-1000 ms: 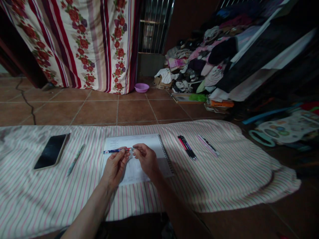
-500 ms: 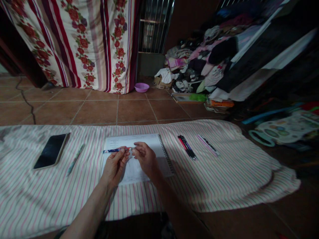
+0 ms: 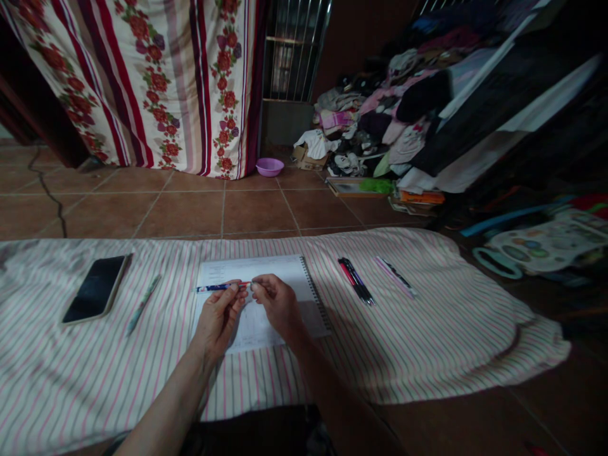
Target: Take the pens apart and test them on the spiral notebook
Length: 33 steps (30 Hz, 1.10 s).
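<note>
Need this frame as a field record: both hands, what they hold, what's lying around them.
surface: striped cloth on a tiled floor
left hand: holds blue pen by its barrel
right hand: pinches the pen's red end
under hands: open spiral notebook
left of notebook: green pen, then phone, screen up
right of notebook: dark pens, pink pen beyond them

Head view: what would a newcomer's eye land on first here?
Probably the two hands at centre, left hand and right hand pinching a blue pen over an open notebook on a pink-striped cloth. Next, the floral curtain at upper left and the heap of clothes at upper right; a dark phone lies on the cloth at left.
</note>
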Available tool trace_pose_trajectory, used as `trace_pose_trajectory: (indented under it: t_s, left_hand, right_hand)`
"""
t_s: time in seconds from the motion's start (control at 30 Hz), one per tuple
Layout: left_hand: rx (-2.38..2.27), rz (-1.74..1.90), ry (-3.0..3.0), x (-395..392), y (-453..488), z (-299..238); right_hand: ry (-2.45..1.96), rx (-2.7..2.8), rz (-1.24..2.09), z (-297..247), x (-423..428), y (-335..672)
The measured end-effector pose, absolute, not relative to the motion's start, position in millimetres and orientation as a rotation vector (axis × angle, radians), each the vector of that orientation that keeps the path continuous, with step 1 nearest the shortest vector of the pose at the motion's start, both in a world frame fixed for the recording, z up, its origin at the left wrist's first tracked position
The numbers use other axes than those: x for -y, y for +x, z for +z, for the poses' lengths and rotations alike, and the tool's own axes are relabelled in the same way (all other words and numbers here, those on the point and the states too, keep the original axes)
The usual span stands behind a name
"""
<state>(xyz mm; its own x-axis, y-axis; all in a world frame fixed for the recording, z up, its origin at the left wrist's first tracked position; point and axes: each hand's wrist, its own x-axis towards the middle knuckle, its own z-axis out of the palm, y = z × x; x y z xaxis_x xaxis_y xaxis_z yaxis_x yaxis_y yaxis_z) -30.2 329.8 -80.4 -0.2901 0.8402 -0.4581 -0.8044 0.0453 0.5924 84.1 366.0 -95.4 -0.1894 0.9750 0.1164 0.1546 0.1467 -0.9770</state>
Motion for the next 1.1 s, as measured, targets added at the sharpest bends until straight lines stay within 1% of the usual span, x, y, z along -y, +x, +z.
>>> trace_pose_trajectory:
  t_s: [0.63, 0.8, 1.1]
  left_hand:
    - [-0.944, 1.594, 0.105, -329.7, -31.5, -84.6]
    - [-0.926, 1.594, 0.114, -329.1, -31.3, -83.8]
    - [-0.933, 1.588, 0.113, -326.9, -29.8, -83.0]
  right_hand:
    - [-1.122, 1.484, 1.206, -91.4, -364.0, 82.9]
    - [-1.100, 1.412, 1.298, -90.7, -363.9, 82.2]
    - [-1.125, 1.424, 1.283, -90.2, -364.3, 83.7]
